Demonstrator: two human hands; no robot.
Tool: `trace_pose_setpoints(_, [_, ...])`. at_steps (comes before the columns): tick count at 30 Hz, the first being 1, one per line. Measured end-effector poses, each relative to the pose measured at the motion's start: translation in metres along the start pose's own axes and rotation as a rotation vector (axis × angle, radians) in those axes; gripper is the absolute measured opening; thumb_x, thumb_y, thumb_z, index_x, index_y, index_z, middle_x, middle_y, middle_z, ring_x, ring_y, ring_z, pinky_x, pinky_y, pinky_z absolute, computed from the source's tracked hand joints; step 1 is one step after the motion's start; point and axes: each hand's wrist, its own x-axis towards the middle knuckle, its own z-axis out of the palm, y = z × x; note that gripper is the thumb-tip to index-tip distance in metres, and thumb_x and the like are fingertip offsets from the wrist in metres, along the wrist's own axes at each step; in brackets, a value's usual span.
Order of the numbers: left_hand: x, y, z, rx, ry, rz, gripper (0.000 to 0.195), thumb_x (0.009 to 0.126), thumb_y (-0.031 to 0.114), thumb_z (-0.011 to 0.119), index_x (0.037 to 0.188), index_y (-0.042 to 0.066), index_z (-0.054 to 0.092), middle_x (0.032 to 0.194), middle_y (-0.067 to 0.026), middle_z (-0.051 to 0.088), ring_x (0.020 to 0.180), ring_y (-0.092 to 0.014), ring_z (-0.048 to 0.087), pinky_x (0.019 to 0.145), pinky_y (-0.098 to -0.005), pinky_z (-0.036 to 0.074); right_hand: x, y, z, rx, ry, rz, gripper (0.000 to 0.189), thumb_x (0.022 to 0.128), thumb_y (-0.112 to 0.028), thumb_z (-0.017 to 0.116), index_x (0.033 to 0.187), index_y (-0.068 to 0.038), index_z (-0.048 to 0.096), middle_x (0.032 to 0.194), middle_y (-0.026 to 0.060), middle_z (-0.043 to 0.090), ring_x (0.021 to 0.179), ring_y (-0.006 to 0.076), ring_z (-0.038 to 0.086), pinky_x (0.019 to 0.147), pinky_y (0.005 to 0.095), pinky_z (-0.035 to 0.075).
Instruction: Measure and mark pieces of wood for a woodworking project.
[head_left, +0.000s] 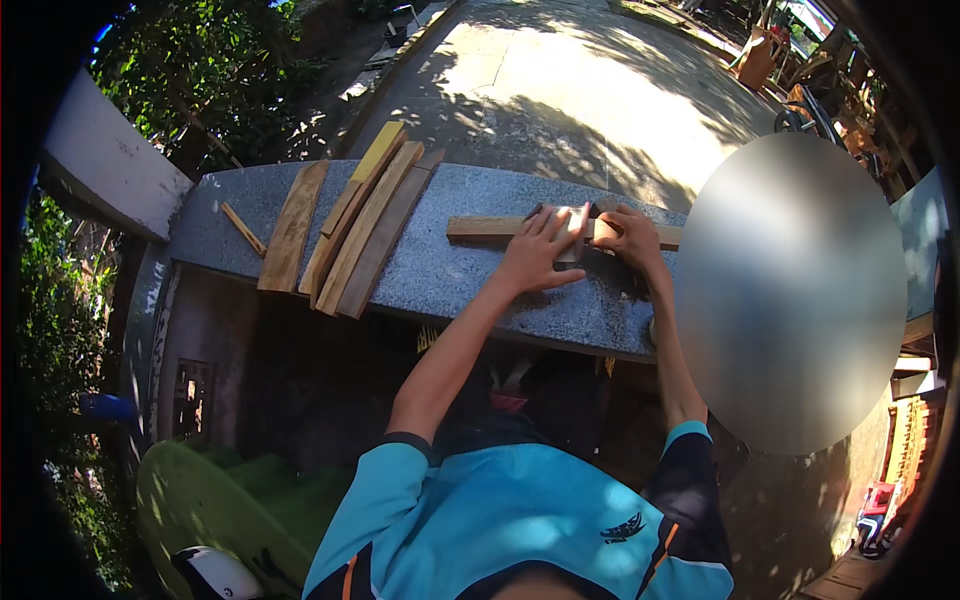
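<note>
A long wooden strip (487, 228) lies crosswise on the speckled stone bench top (465, 187), its right end running behind a blurred area. Over the strip, my left hand (536, 251) rests with spread fingers on a pale, box-like piece (568, 253) that I cannot name for sure. Just right of it, my right hand (632, 237) bends its fingers down at the strip and the edge of a dark thing. Whether the fingers close on either is hidden.
At the left of the bench lie a wide board (294, 229), several long wooden pieces (375, 225) side by side and a thin stick (244, 229). A green rounded object (217, 510) stands at lower left. A white wall ledge (112, 150) adjoins the bench's left end.
</note>
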Motion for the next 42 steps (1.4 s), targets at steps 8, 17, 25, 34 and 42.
trace_pose_setpoints(8, [-0.054,-0.066,-0.012,0.093,-0.029,-0.352,0.087,0.075,0.064,0.054,0.139,0.008,0.036,0.147,-0.0125,0.028,0.137,-0.038,0.018,0.111,-0.0456,0.018,-0.005,0.003,-0.004,-0.014,-0.038,0.040,0.048,0.062,-0.042,0.076,0.098,-0.011,0.068,0.081,0.0070,0.056,0.081,0.0288,0.055,0.073,0.0416,0.043])
trace_pose_setpoints(17, [-0.020,-0.028,0.008,-0.045,0.003,-0.032,0.087,0.072,0.066,0.055,0.139,0.016,0.035,0.145,-0.0092,0.031,0.136,-0.038,0.020,0.111,-0.0453,0.021,-0.010,0.000,-0.010,0.009,0.053,-0.027,0.045,0.058,-0.030,0.079,0.095,-0.006,0.068,0.079,0.0091,0.057,0.078,0.0285,0.057,0.068,0.0387,0.043])
trace_pose_setpoints(25, [0.017,0.035,0.027,-0.203,0.154,-0.076,0.090,0.070,0.066,0.057,0.137,0.010,0.038,0.145,-0.0134,0.031,0.135,-0.037,0.023,0.111,-0.0447,0.018,0.003,-0.011,0.009,0.060,0.094,-0.069,0.037,0.061,-0.017,0.074,0.097,-0.008,0.068,0.079,0.0099,0.057,0.077,0.0292,0.057,0.067,0.0392,0.043])
trace_pose_setpoints(34, [-0.024,-0.024,0.016,-0.131,0.220,-0.420,0.093,0.064,0.067,0.061,0.134,0.008,0.042,0.140,-0.0235,0.034,0.134,-0.038,0.025,0.111,-0.0443,0.017,-0.006,-0.014,-0.008,0.010,0.022,-0.004,0.043,0.054,-0.024,0.081,0.090,-0.004,0.065,0.082,0.0107,0.058,0.080,0.0307,0.057,0.069,0.0395,0.044])
trace_pose_setpoints(42, [0.039,0.032,-0.001,-0.472,0.005,0.018,0.077,0.069,0.049,0.064,0.124,-0.001,0.047,0.133,-0.0230,0.042,0.129,-0.033,0.035,0.113,-0.0455,0.015,-0.005,0.009,0.004,0.058,0.097,-0.105,0.027,0.067,-0.014,0.067,0.091,-0.002,0.063,0.076,0.0107,0.053,0.068,0.0268,0.054,0.061,0.0369,0.041])
